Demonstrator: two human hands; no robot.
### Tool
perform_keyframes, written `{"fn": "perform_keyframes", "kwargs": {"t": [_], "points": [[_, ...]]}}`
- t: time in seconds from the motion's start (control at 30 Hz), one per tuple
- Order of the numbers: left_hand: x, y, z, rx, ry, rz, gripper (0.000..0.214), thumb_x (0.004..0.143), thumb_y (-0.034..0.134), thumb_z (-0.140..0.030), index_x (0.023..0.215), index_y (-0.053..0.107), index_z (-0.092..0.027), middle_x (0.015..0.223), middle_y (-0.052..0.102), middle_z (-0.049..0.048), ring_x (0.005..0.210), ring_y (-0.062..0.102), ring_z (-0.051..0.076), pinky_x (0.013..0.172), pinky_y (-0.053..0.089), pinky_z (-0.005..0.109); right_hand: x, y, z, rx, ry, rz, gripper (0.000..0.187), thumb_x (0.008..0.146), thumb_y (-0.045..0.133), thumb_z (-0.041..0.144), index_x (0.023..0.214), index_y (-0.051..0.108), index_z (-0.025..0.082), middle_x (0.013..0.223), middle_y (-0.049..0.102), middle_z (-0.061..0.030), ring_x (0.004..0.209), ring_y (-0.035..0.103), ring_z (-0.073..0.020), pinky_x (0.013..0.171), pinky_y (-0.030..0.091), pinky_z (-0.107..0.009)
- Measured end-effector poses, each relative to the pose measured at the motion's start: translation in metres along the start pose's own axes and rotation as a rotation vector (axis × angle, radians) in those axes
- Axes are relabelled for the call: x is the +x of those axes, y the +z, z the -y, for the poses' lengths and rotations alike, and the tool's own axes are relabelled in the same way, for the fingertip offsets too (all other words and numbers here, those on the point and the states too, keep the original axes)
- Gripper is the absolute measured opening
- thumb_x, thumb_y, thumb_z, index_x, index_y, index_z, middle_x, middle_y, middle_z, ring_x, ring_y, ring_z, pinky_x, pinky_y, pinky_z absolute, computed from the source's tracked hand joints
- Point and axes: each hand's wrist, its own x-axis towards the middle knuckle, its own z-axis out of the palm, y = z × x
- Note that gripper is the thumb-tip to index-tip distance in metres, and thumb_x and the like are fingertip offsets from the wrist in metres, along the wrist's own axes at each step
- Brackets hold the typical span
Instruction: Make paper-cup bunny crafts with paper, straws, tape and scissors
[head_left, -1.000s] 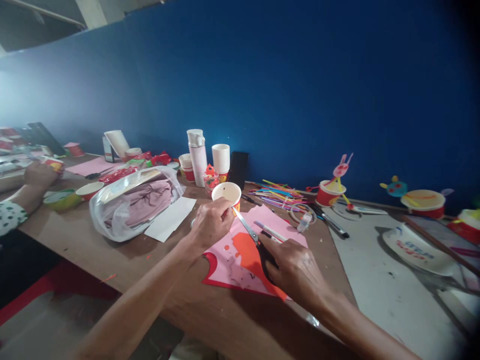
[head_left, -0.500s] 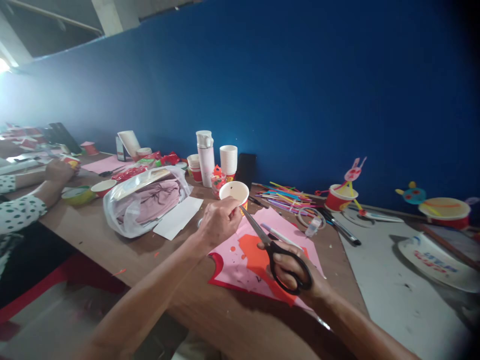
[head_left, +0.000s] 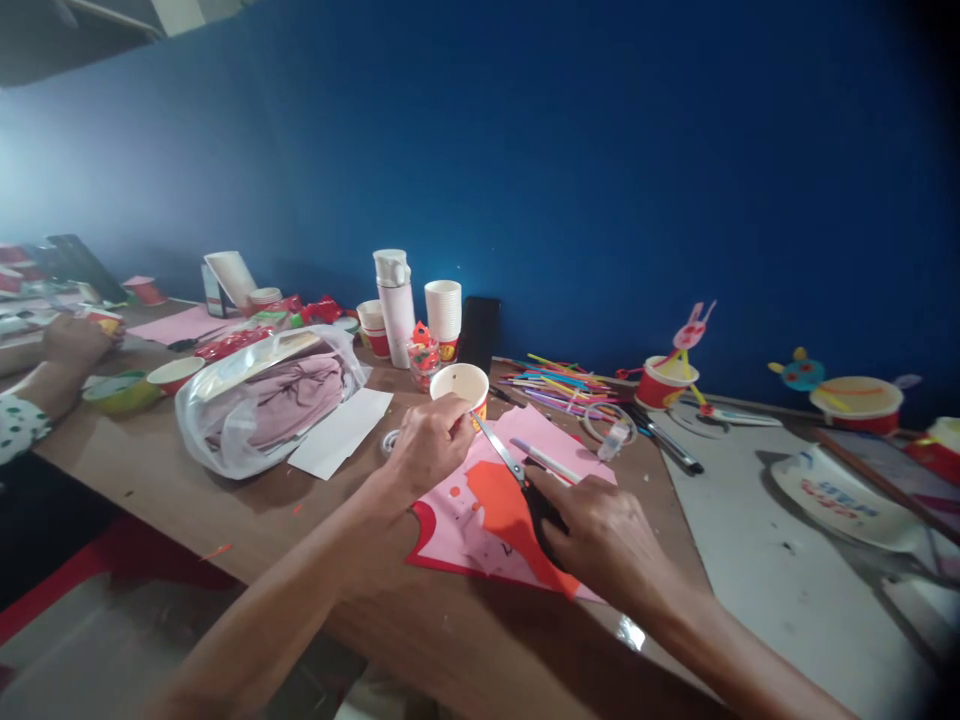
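My right hand [head_left: 600, 520] is closed around the black handles of a pair of scissors [head_left: 501, 450], whose blades point up and left. Their tips meet the fingertips of my left hand [head_left: 435, 440], which is closed in a pinch; whatever it holds is too small to make out. Just behind those fingers stands a paper cup [head_left: 459, 380] with a dark hole in its inner wall, its lower part hidden by the hand. Below the blades lie pink paper [head_left: 457, 540] and an orange sheet [head_left: 499, 495], with a pen [head_left: 544, 458] on top.
A clear plastic bag with cloth [head_left: 300, 400] and white paper [head_left: 341, 432] lie left. Behind stand a flask [head_left: 395, 310] and stacked cups [head_left: 444, 310]. Coloured sticks [head_left: 555, 385], a tape roll [head_left: 607, 430] and a decorated cup [head_left: 666, 383] are right. Another person's hand [head_left: 67, 345] works far left.
My right hand has rolled over so its back faces up, and the scissor blades look more closed. My left hand keeps its pinch. The whole view has shifted slightly to the right.
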Motion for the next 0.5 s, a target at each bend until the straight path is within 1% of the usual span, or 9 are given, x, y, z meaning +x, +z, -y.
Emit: {"fn": "perform_keyframes", "kwargs": {"t": [0.07, 0.1, 0.17, 0.23, 0.3, 0.37, 0.4, 0.43, 0.5], "points": [[0.000, 0.002, 0.000, 0.005, 0.003, 0.010, 0.020, 0.077, 0.043, -0.012, 0.070, 0.061, -0.016, 0.064, 0.060, 0.0017, 0.058, 0.052, 0.010, 0.059, 0.039, 0.020, -0.001, 0.002, 0.004, -0.198, -0.025, -0.030, 0.037, 0.073, 0.045, 0.016, 0.103, 0.066, 0.017, 0.050, 0.058, -0.0053, 0.047, 0.051, -0.0166, 0.044, 0.025, -0.024], [0.000, 0.002, 0.000, 0.010, 0.003, 0.011, 0.020, 0.077, 0.044, -0.012, 0.072, 0.062, -0.016, 0.064, 0.060, 0.0020, 0.058, 0.052, 0.011, 0.060, 0.039, 0.021, -0.002, 0.003, 0.005, -0.222, -0.019, -0.023, 0.037, 0.073, 0.045, 0.015, 0.104, 0.066, 0.016, 0.050, 0.058, -0.0055, 0.046, 0.051, -0.0167, 0.044, 0.024, -0.024], [0.000, 0.003, 0.000, 0.025, -0.001, 0.000, 0.019, 0.077, 0.044, -0.013, 0.073, 0.063, -0.016, 0.064, 0.061, 0.0024, 0.057, 0.052, 0.011, 0.059, 0.039, 0.021, -0.001, 0.003, 0.005, -0.112, 0.026, 0.006, 0.037, 0.073, 0.046, 0.015, 0.104, 0.066, 0.017, 0.051, 0.058, -0.0049, 0.048, 0.050, -0.0159, 0.045, 0.024, -0.023], [0.000, 0.003, 0.000, 0.029, -0.008, -0.012, 0.020, 0.077, 0.044, -0.013, 0.071, 0.063, -0.015, 0.063, 0.060, 0.0022, 0.056, 0.051, 0.011, 0.058, 0.038, 0.021, 0.001, 0.002, 0.002, 0.223, 0.117, 0.103, 0.034, 0.076, 0.048, 0.020, 0.104, 0.065, 0.017, 0.050, 0.055, -0.0016, 0.047, 0.047, -0.0130, 0.044, 0.025, -0.022], [0.000, 0.002, 0.001, 0.007, -0.005, -0.017, 0.021, 0.077, 0.043, -0.013, 0.068, 0.062, -0.015, 0.061, 0.059, 0.0018, 0.056, 0.050, 0.010, 0.057, 0.038, 0.021, 0.003, 0.003, -0.003, 0.715, 0.236, 0.267, 0.033, 0.079, 0.050, 0.028, 0.108, 0.061, 0.016, 0.047, 0.049, 0.0028, 0.041, 0.040, -0.0095, 0.041, 0.025, -0.020], [0.001, 0.001, 0.002, -0.028, 0.003, -0.031, 0.020, 0.078, 0.044, -0.013, 0.067, 0.061, -0.014, 0.061, 0.058, 0.0015, 0.056, 0.050, 0.010, 0.057, 0.038, 0.020, 0.003, 0.009, -0.005, 1.195, 0.332, 0.387, 0.039, 0.081, 0.052, 0.035, 0.111, 0.058, 0.011, 0.042, 0.041, 0.0067, 0.036, 0.032, -0.0066, 0.038, 0.022, -0.019], [0.002, 0.000, 0.002, -0.046, 0.007, -0.042, 0.019, 0.078, 0.044, -0.013, 0.068, 0.061, -0.014, 0.061, 0.057, 0.0015, 0.056, 0.050, 0.010, 0.057, 0.038, 0.020, 0.002, 0.014, -0.004, 1.388, 0.356, 0.389, 0.041, 0.081, 0.053, 0.038, 0.111, 0.057, 0.010, 0.041, 0.037, 0.0081, 0.035, 0.029, -0.0056, 0.037, 0.020, -0.019], [0.002, -0.001, 0.002, -0.064, 0.010, -0.052, 0.019, 0.077, 0.045, -0.013, 0.069, 0.061, -0.014, 0.061, 0.057, 0.0014, 0.057, 0.050, 0.010, 0.057, 0.038, 0.020, 0.001, 0.020, -0.003, 1.542, 0.368, 0.357, 0.043, 0.081, 0.053, 0.039, 0.110, 0.056, 0.009, 0.040, 0.034, 0.0094, 0.034, 0.025, -0.0047, 0.037, 0.018, -0.018], [0.004, -0.003, 0.001, -0.101, 0.009, -0.065, 0.017, 0.077, 0.046, -0.013, 0.068, 0.061, -0.014, 0.060, 0.056, 0.0006, 0.055, 0.048, 0.009, 0.055, 0.037, 0.020, -0.002, 0.030, 0.001, 1.757, 0.368, 0.313, 0.044, 0.081, 0.053, 0.040, 0.110, 0.056, 0.009, 0.038, 0.029, 0.0116, 0.034, 0.020, -0.0038, 0.038, 0.019, -0.019]]}}
